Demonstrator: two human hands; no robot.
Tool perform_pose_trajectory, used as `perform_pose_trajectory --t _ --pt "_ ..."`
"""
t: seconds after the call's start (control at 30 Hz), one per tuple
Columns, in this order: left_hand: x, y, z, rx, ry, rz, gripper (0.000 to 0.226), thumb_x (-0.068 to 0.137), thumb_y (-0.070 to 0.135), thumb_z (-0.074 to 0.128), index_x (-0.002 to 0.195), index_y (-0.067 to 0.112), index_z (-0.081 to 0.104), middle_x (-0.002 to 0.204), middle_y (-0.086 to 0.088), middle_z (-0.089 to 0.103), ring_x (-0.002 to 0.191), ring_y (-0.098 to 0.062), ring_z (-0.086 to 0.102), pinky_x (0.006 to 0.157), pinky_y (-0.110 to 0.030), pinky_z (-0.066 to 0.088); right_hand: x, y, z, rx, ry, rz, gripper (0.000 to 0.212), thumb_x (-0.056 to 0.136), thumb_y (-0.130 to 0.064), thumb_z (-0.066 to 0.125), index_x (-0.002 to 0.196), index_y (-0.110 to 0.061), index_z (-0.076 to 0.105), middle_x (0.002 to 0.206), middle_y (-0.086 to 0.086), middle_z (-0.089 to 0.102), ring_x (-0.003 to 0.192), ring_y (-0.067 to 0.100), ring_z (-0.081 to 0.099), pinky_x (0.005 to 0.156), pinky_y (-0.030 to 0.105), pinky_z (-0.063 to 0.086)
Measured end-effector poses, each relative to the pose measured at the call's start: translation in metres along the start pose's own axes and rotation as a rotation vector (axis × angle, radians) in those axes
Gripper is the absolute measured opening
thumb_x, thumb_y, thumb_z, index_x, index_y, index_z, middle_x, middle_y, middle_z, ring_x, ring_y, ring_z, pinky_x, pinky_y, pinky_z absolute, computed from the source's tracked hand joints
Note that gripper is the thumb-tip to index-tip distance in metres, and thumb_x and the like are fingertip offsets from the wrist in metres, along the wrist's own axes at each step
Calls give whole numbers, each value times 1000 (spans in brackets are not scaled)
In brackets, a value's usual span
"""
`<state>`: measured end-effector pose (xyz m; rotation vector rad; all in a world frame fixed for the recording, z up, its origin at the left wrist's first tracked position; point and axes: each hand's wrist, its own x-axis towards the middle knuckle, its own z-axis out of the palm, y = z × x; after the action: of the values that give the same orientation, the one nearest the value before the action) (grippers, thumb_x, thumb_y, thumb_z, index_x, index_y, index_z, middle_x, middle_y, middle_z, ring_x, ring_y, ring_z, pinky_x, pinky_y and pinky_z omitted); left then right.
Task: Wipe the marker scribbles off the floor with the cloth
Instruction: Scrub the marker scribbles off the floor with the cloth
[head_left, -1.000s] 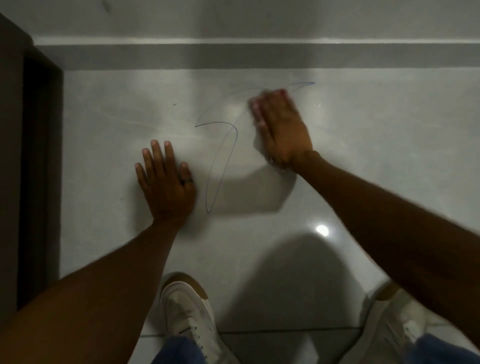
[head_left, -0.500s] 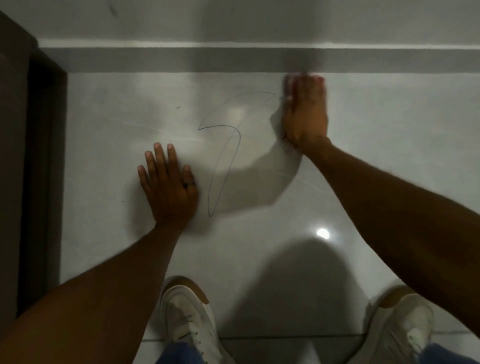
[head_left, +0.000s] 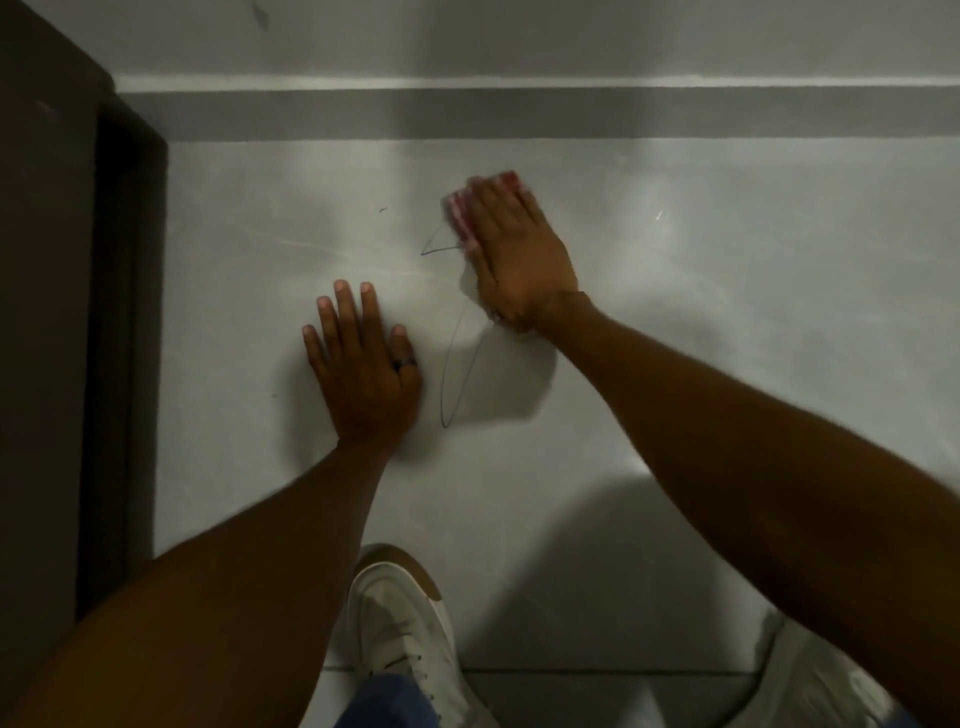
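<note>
A thin blue marker scribble (head_left: 451, 374) runs down the grey floor tile between my hands, with a short angled stroke at its top left. My right hand (head_left: 519, 254) lies flat on a white cloth with red stripes (head_left: 460, 213), pressing it onto the upper end of the scribble. Only the cloth's edges show, past my fingertips and beside my palm. My left hand (head_left: 363, 369) rests flat on the floor just left of the scribble, fingers spread, a dark ring on one finger, holding nothing.
A grey skirting strip (head_left: 519, 111) runs along the wall just beyond my right hand. A dark door frame (head_left: 62, 312) stands at the left. My white shoes (head_left: 410, 639) are at the bottom of the view, and a tile joint (head_left: 571, 673) crosses between them.
My right hand slid the cloth from beside the skirting back down and left onto the scribble's top. The long upper arc is gone. My left hand stayed put.
</note>
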<state>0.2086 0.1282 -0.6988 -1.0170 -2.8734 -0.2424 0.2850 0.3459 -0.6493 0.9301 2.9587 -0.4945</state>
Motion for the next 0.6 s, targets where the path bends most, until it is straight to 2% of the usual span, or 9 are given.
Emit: perform_pose_trajectory --t 0.03,0.13,0.23,0.27,0.33,0.37,0.47,0.57,0.6 --pt "0 1 0 -1 -2 3 62 113 44 25 169 17 32 176 -14 32 164 -36 29 133 -57 22 1 1 1 -1 -10 -39 61 111 -38 20 168 -15 20 177 12 20 166 28 12 138 45 2" --pt "2 -2 0 -4 -2 -5 62 112 43 27 169 17 32 176 -14 31 164 -36 29 133 -58 22 3 -12 1 -21 68 238 64 111 -39 19 168 -13 15 178 15 14 167 32 8 137 49 3" --pt "0 1 1 -4 5 -1 61 112 42 29 168 17 34 176 -14 33 163 -37 30 133 -59 24 -1 -31 7 -22 -35 -96 64 111 -42 23 168 -14 20 177 14 19 166 30 12 137 48 7" --pt "1 1 1 4 7 -1 61 112 42 29 168 17 34 176 -14 33 163 -36 30 133 -58 24 0 -32 7 -10 -30 -96 63 111 -41 23 168 -15 22 177 12 21 166 30 13 137 48 7" --pt "2 -1 1 8 10 -6 62 113 43 25 168 17 34 176 -13 33 163 -36 31 133 -58 24 2 -38 7 4 28 110 65 110 -42 19 168 -14 19 177 14 17 167 31 10 137 50 7" --pt "2 -2 1 12 15 -7 62 113 43 24 168 18 34 175 -13 34 163 -35 32 132 -58 25 2 -45 6 -7 19 116 66 110 -44 19 168 -13 17 177 16 15 167 32 9 137 51 7" --pt "0 -1 4 35 38 12 61 113 42 26 168 17 33 175 -14 35 162 -36 33 132 -58 27 -2 -51 15 -42 -109 -221 64 110 -40 23 169 -14 17 178 14 16 167 30 9 137 49 5" --pt "1 -5 6 28 39 12 61 114 43 23 168 17 33 175 -14 35 163 -35 32 132 -58 26 -11 -57 12 -11 -64 -28 65 110 -40 20 169 -14 16 178 15 13 167 31 6 137 50 4" --pt "0 -4 5 28 34 9 61 114 43 21 168 17 33 175 -14 35 163 -35 32 132 -57 26 -17 -62 15 -22 -85 -67 65 110 -40 19 169 -13 14 178 15 11 167 31 5 137 50 5"
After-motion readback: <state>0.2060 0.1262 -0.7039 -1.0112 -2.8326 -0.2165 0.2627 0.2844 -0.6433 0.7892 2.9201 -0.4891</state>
